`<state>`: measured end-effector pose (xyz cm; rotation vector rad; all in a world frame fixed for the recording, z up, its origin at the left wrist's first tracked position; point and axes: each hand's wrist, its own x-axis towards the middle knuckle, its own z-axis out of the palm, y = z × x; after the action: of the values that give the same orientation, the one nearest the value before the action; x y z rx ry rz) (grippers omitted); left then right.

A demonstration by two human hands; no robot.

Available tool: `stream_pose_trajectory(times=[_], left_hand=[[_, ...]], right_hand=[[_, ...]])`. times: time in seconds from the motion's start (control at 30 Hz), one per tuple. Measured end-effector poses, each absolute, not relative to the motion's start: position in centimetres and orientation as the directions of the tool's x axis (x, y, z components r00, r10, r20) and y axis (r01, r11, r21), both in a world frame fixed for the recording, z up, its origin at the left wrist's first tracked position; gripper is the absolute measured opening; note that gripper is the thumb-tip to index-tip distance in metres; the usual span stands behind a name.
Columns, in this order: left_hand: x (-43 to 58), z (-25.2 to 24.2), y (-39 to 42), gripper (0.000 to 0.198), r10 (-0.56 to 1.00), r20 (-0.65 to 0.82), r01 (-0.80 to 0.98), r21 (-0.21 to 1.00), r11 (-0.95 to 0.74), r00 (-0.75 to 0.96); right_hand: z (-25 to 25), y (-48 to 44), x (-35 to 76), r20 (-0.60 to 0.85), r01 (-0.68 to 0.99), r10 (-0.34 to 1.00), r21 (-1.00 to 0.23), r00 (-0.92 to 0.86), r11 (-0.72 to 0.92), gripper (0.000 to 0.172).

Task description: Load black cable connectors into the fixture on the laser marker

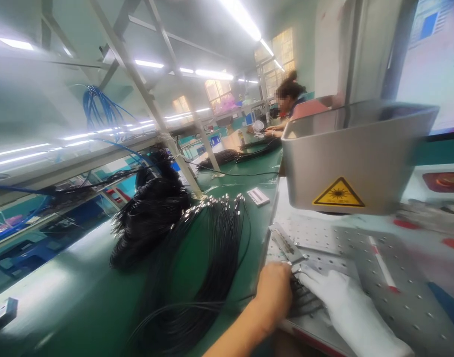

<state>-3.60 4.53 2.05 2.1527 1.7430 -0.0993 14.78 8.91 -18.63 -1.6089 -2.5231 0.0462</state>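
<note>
My bare left hand (274, 292) is curled at the near-left edge of a perforated metal plate (401, 297), its fingers closed over a row of black cables (304, 300) lying on the plate. My right hand (342, 305), in a white glove, lies flat on the same cables with its fingers stretched towards a small metal bracket (286, 246). A grey laser head (355, 158) with a yellow warning sign hangs over the plate. A long fan of black cables with silver ends (215, 243) runs from my left hand across the green table.
A heap of coiled black cables (152, 218) sits on the green table (74, 302). A white part (258, 196) and a red-tipped pen (383, 267) lie nearby. Blue cables (100, 109) hang from the rack at left. A person (289, 101) works at the far end.
</note>
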Motion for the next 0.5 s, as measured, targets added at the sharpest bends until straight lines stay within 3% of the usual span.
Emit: stream_pose_trajectory(times=[0.1,0.27,0.33,0.4,0.43,0.5], left_hand=[[-3.6,1.6,4.5,0.036,0.932,-0.278,0.957,0.233,-0.170,0.234],[-3.5,2.4,4.8,0.032,0.935,-0.280,0.967,0.189,-0.169,0.218],[-3.6,3.1,5.4,0.031,0.952,-0.238,0.973,0.171,-0.154,0.193],[-3.9,3.9,6.3,0.030,0.972,-0.174,0.978,0.160,-0.133,0.160],[-4.1,4.3,6.9,0.030,0.979,-0.140,0.980,0.156,-0.127,0.149],[-4.4,4.7,8.2,0.030,0.985,-0.090,0.981,0.145,-0.131,0.145]], right_hand=[[-18.9,9.9,14.6,0.074,0.877,0.883,-0.100,-0.464,0.470,0.067],[-16.3,10.0,12.9,-0.016,0.924,0.925,-0.061,-0.380,0.378,0.066],[-13.4,8.4,13.2,0.038,0.923,0.949,-0.225,-0.312,0.313,0.068],[-10.4,5.7,14.4,0.123,0.825,0.990,-0.550,-0.075,0.131,0.075],[-9.1,4.2,15.2,0.048,0.788,0.999,-0.615,0.015,0.018,0.069],[-7.3,1.4,16.5,-0.073,0.786,0.991,-0.604,0.108,-0.130,0.054]])
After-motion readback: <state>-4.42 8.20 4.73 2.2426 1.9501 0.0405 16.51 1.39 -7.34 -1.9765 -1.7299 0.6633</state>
